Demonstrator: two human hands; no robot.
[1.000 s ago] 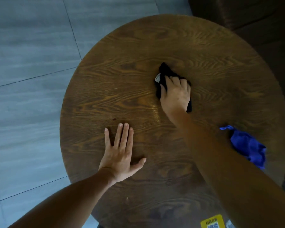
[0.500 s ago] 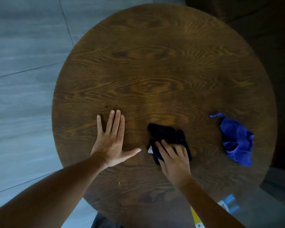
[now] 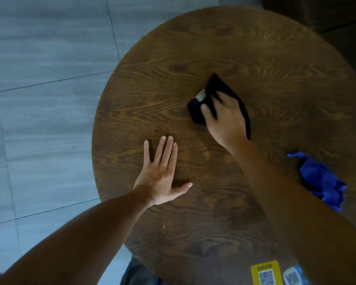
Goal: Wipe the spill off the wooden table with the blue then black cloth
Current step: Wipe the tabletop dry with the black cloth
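My right hand (image 3: 224, 118) presses flat on the black cloth (image 3: 197, 112), fingers (image 3: 207, 112) laid over it and the thumb side gripping a fold, so the cloth is pinned between palm and wood. It sits near the middle of the wooden table (image 3: 275, 58), its long axis running from a point aimed at the far edge back under my wrist. The bare wood ahead of the fingers lies toward the far edge, so I judge the next stroke goes along that axis. My left hand (image 3: 162, 173) lies spread and empty, palm down near the left edge, bracing. The blue cloth (image 3: 325, 184) lies crumpled near the right edge, just beside my right forearm. I cannot make out any remaining spill.
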